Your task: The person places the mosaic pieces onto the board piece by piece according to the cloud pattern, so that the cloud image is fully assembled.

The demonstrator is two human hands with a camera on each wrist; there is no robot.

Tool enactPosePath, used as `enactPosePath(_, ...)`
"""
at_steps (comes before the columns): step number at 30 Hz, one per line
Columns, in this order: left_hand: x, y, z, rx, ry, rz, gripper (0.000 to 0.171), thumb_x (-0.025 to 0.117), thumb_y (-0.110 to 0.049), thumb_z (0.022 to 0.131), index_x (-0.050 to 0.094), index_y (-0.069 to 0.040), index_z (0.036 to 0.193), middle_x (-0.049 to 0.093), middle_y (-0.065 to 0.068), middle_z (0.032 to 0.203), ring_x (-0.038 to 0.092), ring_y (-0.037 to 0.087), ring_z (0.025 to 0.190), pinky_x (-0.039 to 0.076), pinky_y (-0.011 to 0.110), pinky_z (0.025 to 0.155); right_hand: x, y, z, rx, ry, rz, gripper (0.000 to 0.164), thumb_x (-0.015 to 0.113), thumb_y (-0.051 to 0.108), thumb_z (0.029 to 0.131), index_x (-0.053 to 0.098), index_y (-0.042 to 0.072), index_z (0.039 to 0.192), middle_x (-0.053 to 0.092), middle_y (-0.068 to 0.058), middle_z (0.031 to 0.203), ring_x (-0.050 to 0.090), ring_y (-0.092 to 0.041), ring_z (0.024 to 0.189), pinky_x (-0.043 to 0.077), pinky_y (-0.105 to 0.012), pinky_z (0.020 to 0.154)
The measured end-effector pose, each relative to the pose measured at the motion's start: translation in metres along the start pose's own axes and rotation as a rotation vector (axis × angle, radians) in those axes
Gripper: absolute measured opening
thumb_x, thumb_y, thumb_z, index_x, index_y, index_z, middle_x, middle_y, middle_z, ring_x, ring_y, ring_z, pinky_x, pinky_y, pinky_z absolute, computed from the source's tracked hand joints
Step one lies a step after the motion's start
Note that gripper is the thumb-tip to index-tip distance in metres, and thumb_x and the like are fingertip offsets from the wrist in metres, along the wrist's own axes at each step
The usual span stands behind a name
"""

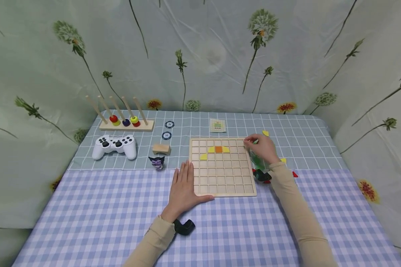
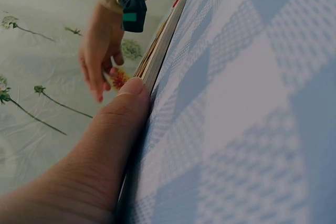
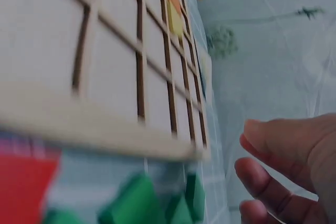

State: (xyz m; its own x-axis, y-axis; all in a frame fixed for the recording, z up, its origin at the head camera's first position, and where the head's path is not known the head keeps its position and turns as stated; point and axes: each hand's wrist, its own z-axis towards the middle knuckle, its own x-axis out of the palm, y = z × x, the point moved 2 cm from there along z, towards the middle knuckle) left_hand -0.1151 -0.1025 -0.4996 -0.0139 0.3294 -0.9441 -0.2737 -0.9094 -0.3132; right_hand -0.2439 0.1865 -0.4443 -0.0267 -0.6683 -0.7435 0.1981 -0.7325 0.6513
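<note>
A square wooden grid board [image 1: 224, 172] lies in the middle of the table. Several flat pieces sit in its upper cells: an orange square [image 1: 218, 149] between yellow pieces [image 1: 211, 150], and another yellow piece [image 1: 203, 157] lower left. My left hand [image 1: 183, 189] rests at the board's left front corner, fingers straight along the left side, thumb on the front edge. Over the board's far right corner is my right hand [image 1: 262, 148], fingers loosely bent; in the right wrist view nothing shows between thumb [image 3: 283, 137] and fingers. Green pieces [image 3: 134, 203] lie beside the board, partly hidden under that hand.
Red pieces [image 1: 294, 174] and yellow pieces [image 1: 265, 132] lie right of the board. A pattern card [image 1: 218, 126] is behind it. Leftward are a wooden block [image 1: 161, 149], a small figure [image 1: 157, 162], dark round chips [image 1: 166, 135], a white game controller [image 1: 114, 146] and a peg stand [image 1: 127, 127].
</note>
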Motion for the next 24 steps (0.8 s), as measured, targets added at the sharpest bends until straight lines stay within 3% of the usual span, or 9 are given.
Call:
enactPosePath(7,0.001,0.001,-0.001,-0.003,0.002,-0.019,0.131,0.056,-0.084,0.063,0.011,0.002,0.15,0.009,0.017,0.156,0.001,0.028,0.143,0.0,0.044,0.113,-0.013,-0.023,0.001,0.082,0.021,-0.048,0.027,0.067,0.023,0.089,0.07,0.002,0.105,0.065,-0.015,0.092,0.055,-0.027,0.073,0.038,-0.034,0.058)
enactPosePath(15,0.0,0.001,-0.001,0.003,0.002,-0.016,0.13,0.056,-0.084,0.063,0.011,0.002,0.15,0.008,0.017,0.156,0.001,0.028,0.143,0.0,0.044,0.113,-0.011,-0.03,0.005,0.111,0.11,-0.072,0.033,0.068,0.024,0.087,0.068,0.0,0.11,0.065,-0.016,0.095,0.058,-0.031,0.086,0.044,-0.04,0.069)
enactPosePath(24,0.0,-0.001,0.0,0.003,-0.001,-0.014,0.131,0.055,-0.085,0.063,0.011,0.002,0.15,0.007,0.017,0.157,0.001,0.027,0.143,0.0,0.044,0.113,-0.008,-0.032,0.01,0.153,0.12,-0.1,0.032,0.069,0.022,0.086,0.068,0.001,0.11,0.063,-0.016,0.097,0.056,-0.031,0.087,0.044,-0.043,0.073)
